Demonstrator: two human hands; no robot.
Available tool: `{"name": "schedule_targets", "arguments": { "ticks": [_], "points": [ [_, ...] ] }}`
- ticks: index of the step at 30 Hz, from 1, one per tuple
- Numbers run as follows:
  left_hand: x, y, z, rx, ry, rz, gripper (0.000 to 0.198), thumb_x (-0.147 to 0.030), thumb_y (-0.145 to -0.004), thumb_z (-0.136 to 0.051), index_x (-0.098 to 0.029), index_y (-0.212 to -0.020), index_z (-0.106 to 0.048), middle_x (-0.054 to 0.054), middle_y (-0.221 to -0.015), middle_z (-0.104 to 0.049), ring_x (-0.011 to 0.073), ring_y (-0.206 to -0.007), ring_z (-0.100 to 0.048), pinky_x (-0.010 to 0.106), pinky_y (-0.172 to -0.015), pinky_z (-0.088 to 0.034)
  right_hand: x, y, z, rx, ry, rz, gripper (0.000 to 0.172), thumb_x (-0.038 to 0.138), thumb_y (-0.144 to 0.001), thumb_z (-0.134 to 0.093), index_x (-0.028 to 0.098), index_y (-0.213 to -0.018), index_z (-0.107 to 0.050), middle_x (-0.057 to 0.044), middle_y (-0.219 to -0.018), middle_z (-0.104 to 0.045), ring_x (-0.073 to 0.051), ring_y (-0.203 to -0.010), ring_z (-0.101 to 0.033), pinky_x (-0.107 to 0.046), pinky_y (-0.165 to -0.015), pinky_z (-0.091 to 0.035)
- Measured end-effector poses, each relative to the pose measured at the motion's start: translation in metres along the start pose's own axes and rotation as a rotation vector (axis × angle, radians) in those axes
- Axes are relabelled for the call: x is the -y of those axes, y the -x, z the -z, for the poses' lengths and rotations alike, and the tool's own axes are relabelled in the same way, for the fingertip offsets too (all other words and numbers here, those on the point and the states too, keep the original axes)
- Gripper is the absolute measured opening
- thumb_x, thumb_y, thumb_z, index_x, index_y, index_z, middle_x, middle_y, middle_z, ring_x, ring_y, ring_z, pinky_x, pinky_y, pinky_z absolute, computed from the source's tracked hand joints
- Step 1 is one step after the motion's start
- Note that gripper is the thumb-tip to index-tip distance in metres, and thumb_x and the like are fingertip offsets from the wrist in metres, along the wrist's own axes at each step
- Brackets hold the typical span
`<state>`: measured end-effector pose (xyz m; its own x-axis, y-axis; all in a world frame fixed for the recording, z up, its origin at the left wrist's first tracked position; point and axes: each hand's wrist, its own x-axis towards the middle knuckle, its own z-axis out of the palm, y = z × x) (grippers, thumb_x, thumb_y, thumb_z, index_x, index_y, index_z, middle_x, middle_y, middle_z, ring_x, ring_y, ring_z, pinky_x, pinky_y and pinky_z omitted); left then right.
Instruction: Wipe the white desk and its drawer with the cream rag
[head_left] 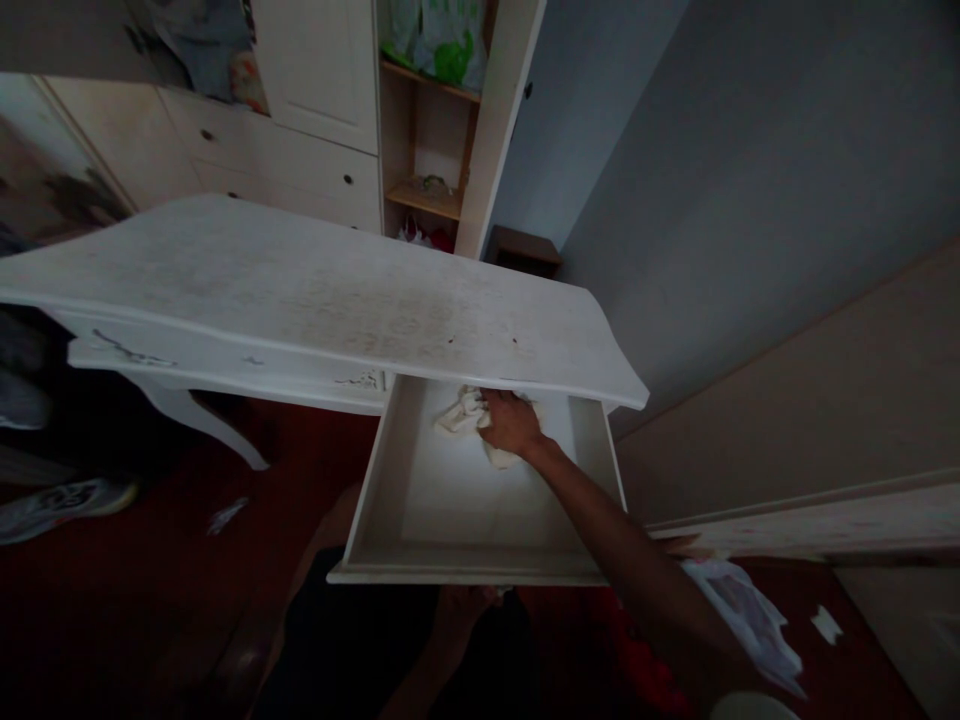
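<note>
A white drawer is pulled out from beneath the worn tabletop of a white table. Inside it, toward the back, lies a crumpled off-white cloth. My right hand presses down on this cloth with fingers bent into it, and the fingertips are partly under the table's edge. Below the drawer's front panel, in shadow, is my left hand. Its fingers look curled near a small pale thing at the panel, which is too dark to name.
A white cabinet with an open door stands behind the table. To the right is a wall. A plastic bag lies on the floor at lower right, and a shoe at left. My legs are under the drawer.
</note>
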<state>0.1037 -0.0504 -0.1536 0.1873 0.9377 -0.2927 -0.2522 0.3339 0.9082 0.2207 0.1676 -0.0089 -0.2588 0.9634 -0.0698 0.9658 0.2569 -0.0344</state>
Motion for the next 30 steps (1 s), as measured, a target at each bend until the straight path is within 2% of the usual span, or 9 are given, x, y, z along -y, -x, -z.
{"name": "schedule_targets", "arguments": {
  "ticks": [8, 12, 19, 25, 30],
  "points": [
    [0.004, -0.006, -0.007, -0.009, 0.028, 0.023, 0.051, -0.07, -0.059, -0.075, -0.02, -0.053, -0.067, 0.007, -0.058, -0.067, 0.0289, -0.068, -0.067, 0.043, -0.072, -0.056, 0.071, -0.036, -0.003, 0.003, -0.019, 0.255, 0.056, 0.029, -0.076, -0.067, 0.015, -0.128, -0.052, -0.018, -0.134, -0.056, -0.03, -0.118, -0.058, -0.041, -0.098, -0.048],
    [0.008, -0.004, -0.01, -0.008, 0.061, 0.022, 0.055, -0.073, -0.06, -0.072, -0.018, -0.053, -0.065, 0.009, -0.061, -0.068, 0.0277, -0.067, -0.067, 0.041, -0.072, -0.055, 0.09, -0.049, -0.008, -0.053, -0.004, 0.333, 0.054, 0.029, -0.074, -0.069, 0.012, -0.124, -0.054, -0.02, -0.133, -0.056, -0.032, -0.118, -0.057, -0.044, -0.098, -0.048],
    [0.008, -0.005, -0.011, 0.005, 0.088, 0.019, 0.06, -0.078, -0.059, -0.07, -0.018, -0.052, -0.061, 0.006, -0.057, -0.064, 0.0224, -0.063, -0.062, 0.037, -0.069, -0.052, 0.083, -0.057, -0.007, -0.033, -0.019, 0.458, 0.048, 0.031, -0.075, -0.071, 0.012, -0.117, -0.057, -0.02, -0.133, -0.056, -0.033, -0.119, -0.055, -0.044, -0.102, -0.045],
    [0.003, 0.0, -0.009, 0.062, 0.126, -0.032, 0.06, -0.077, -0.068, -0.064, -0.017, -0.062, -0.063, 0.006, -0.064, -0.065, 0.0199, -0.067, -0.06, 0.034, -0.071, -0.049, 0.078, -0.067, 0.001, 0.0, 0.017, 0.605, 0.051, 0.031, -0.075, -0.07, 0.009, -0.12, -0.058, -0.019, -0.128, -0.059, -0.032, -0.121, -0.054, -0.04, -0.107, -0.041],
    [0.004, 0.0, -0.011, 0.052, 0.152, -0.028, 0.063, -0.079, -0.065, -0.065, -0.016, -0.061, -0.061, 0.006, -0.061, -0.064, 0.0191, -0.064, -0.059, 0.034, -0.07, -0.048, 0.077, -0.061, 0.0, 0.06, 0.057, 0.682, 0.048, 0.03, -0.076, -0.07, 0.014, -0.12, -0.058, -0.015, -0.126, -0.059, -0.029, -0.117, -0.057, -0.041, -0.099, -0.048]
  ]
}}
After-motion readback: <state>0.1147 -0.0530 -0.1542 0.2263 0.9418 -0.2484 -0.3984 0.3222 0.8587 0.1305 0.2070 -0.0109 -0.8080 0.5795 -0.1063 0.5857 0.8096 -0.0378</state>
